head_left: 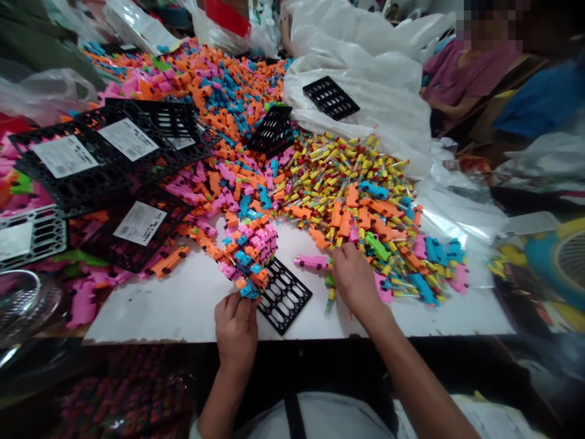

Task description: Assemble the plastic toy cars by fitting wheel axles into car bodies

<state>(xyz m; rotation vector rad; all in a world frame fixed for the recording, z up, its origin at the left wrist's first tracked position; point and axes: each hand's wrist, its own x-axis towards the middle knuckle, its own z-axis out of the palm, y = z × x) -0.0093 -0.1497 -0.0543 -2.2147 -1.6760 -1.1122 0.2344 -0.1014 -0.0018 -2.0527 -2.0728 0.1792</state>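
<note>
- Fingers [234, 305] of the left hand [236, 332] were drawn in narrow against a blue piece [248, 288] at the near end of the toy cluster [256, 244]; whether they gripped it or only steadied it, I could not tell.
- That cluster stood crowded over the far left part of a black rack [298, 313], on the bare front of the surface [183, 314]; a sideways knock from the left hand could have toppled pieces, since they looked packed high and loose.
- The rack's near corner lay close to the surface's front edge, so a tug toward the body could have tipped it over.
- The right hand [356, 280] had its fingers curled, tips hidden; I could not tell what they held. A pink car [313, 261] lay just beside them, and a careless sweep could have shoved it into the rack.
- Orange cars [338, 214] rested on a heap of yellow-capped tubes [315, 174]; pulling from underneath could have started a slide.
</note>
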